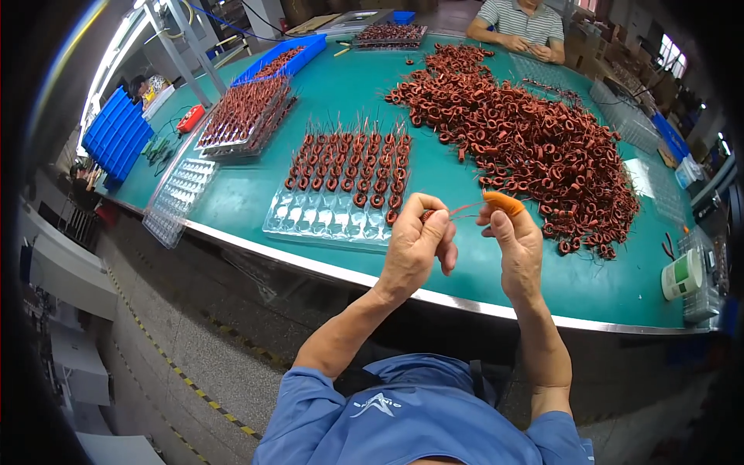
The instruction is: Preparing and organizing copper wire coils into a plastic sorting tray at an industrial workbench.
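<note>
Blue shirt (434, 415): filled the lower rim, nearest the camera.
Front edge (620, 326): a pale strip bounded the green counter (473, 271); both forearms reached over it.
Left hand (412, 249): thumb and forefinger were clamped on one coil, over the clear tray's right corner.
Right hand (518, 246): thumb and orange-covered forefinger stood close together where the leads arrived; I could not tell whether they gripped them.
Coil (428, 216): small, wound in reddish-brown wire, partly hidden by the left fingers; thin reddish leads (465, 207) ran from it toward the right hand.
Open room: green surface showed between the hands, and from the right wrist across to the white tub (682, 277) near the right edge.
Clear tray (329, 225): just beyond the front edge, bare pockets nearest, upright coils with leads pointing up behind.
Left overhang: a second clear tray (178, 198) jutted past the edge.
Coil pile (542, 147): loose, spreading from beyond the right hand toward the far side.
Filled stack (248, 116): trays of coils, back left.
Blue bin (310, 53): farther, behind the stack.
Co-worker (521, 31): seated at the far side.
</note>
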Motion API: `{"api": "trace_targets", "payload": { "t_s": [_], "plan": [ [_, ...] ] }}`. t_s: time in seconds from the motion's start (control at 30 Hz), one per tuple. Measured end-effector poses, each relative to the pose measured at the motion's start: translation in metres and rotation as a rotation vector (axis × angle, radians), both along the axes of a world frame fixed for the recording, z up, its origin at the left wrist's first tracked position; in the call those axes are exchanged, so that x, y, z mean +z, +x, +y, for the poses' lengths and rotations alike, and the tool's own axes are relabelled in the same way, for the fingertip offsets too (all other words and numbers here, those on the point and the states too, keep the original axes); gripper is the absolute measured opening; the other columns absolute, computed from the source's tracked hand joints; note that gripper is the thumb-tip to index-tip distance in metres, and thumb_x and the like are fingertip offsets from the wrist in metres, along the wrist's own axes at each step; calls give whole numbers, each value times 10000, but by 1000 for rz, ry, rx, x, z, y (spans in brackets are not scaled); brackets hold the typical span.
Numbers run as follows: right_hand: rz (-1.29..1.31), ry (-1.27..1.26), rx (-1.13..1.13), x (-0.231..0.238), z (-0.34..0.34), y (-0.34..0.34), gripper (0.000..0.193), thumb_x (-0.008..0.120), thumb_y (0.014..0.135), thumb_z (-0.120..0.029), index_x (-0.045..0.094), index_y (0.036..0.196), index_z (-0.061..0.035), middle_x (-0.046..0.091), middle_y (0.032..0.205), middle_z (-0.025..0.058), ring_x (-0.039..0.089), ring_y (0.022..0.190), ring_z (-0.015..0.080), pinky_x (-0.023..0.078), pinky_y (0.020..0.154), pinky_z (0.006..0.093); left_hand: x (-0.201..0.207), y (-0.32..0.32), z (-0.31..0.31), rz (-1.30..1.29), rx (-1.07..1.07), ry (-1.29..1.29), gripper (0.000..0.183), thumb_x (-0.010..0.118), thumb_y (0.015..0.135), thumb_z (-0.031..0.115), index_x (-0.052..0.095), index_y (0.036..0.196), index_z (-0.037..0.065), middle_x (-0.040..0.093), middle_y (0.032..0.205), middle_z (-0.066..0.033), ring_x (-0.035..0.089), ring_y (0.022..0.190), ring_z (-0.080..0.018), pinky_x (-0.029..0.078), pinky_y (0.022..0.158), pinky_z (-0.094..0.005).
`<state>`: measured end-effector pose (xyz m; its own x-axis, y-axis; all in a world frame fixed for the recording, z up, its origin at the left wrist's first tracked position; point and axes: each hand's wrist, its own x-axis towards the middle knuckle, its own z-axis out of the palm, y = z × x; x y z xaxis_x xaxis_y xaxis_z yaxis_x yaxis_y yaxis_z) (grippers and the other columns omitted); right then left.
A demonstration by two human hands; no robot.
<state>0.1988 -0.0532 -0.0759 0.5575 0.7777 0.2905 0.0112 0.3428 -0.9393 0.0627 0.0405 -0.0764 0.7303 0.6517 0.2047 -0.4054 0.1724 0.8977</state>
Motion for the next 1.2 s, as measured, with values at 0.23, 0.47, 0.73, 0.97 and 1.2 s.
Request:
{"api": "trace_targets", "payload": {
  "t_s": [0.23,0.47,0.73,0.97,1.2],
  "plan": [
    [-26,-75,77,-13,0,1,322,607,940,-284,639,1024,25,668,845,71,617,710,109,481,624,223,6,-1,-1,3,-193,-127,168,458,1002,204,423,1061,51,503,786,-57,567,583,-158,492,497,-288],
    [47,-73,17,-6,2,1,352,551,970,-291,662,933,41,655,747,90,610,618,123,484,565,233,1,-2,1,212,23,377,192,503,956,72,474,1119,-26,562,717,-60,571,608,-113,473,562,-249],
    [77,-118,18,12,3,8,246,556,951,-195,645,983,32,593,718,49,529,577,93,419,523,216,4,-9,4,164,-111,282,191,488,965,56,451,1139,-14,523,790,-47,567,649,-116,481,597,-243],
    [69,-27,144,-2,-11,21,196,637,906,-169,594,954,16,492,606,2,418,454,63,323,402,196,-11,-12,14,126,-532,46,299,465,1004,263,513,1138,1,548,724,-44,586,565,-121,467,488,-238],
    [208,-58,139,-4,-4,14,232,651,904,-203,576,792,-15,453,533,-10,362,390,53,284,357,196,-16,-11,-6,226,4,776,329,558,950,279,497,1146,21,617,882,-151,614,838,-278,483,737,-396]
  ]
}}
